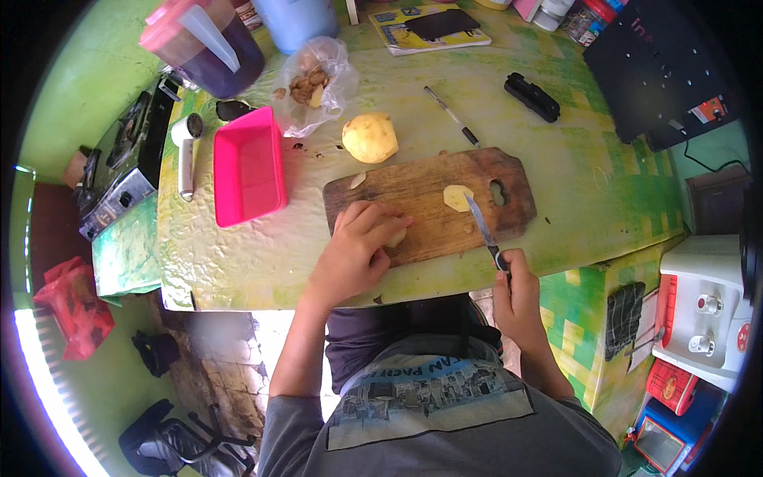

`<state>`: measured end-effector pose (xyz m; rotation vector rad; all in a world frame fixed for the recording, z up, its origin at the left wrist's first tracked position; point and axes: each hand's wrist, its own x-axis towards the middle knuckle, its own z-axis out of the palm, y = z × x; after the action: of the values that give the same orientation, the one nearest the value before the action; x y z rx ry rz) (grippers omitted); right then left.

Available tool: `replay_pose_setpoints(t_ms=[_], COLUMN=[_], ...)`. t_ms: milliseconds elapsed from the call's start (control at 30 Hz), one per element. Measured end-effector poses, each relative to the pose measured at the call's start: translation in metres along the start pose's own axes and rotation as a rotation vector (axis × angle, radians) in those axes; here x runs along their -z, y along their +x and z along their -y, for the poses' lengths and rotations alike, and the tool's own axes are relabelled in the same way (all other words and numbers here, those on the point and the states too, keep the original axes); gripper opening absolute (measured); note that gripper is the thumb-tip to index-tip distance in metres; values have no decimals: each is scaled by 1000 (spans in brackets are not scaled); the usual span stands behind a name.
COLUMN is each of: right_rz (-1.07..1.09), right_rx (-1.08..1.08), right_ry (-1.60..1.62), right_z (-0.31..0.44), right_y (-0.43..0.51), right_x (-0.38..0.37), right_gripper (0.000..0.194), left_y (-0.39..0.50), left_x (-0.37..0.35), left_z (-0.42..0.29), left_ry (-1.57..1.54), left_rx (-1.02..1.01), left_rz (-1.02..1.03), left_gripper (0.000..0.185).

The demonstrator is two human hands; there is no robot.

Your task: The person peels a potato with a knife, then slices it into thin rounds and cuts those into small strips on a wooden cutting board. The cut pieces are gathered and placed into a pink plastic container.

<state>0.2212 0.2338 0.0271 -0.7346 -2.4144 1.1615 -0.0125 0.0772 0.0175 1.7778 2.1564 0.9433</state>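
Note:
My left hand (359,247) rests over the left part of a wooden cutting board (417,191), its fingers around a pale piece of potato (396,238) that they mostly hide. In my right hand (517,292) is a small kitchen knife (484,223) with a black handle. The blade tip reaches a thin potato slice (456,198) lying flat near the board's handle hole. A narrow sliver (357,180) sits at the board's upper left edge. Just beyond the board stands a peeled potato (370,138), its top cut flat or angular.
Left of the board is a pink plastic container (250,173), with a white handheld fan (186,155) beside it. A clear plastic bag (316,83) holds peelings. Farther back are a pitcher of dark liquid (208,53), a pen (451,116), a black case (532,97) and a phone (442,24) on a book.

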Motion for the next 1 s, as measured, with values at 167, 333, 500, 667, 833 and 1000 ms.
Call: replay_pose_setpoints(t_ms=[167,333,500,667,833,1000], right_rz=[3,89,180,152,75,79], right_rx=[-45,-119,-13,-38,208,253], right_ry=[38,60,-6,-43,-109,-158], right_z=[-1,13,15,16,9,5], right_y=[-3,-2,-3,5,14,17], right_x=[-2,-9,-20,-21,-19,-13], right_gripper=[20,26,27,28,38,45], left_y=[0,-10,-28,-30,-22,-22], left_x=[-6,-13,2,-14,-15,-25], left_z=[-9,-30,-24,-35,-33,-23], left_ry=[37,-79,-25,35,-102,-167], left_rx=[251,396,205,447,251,216], left_rz=[-180,-236,-179,-274,-254,-277], left_gripper=[57,55,55,44,38,35])
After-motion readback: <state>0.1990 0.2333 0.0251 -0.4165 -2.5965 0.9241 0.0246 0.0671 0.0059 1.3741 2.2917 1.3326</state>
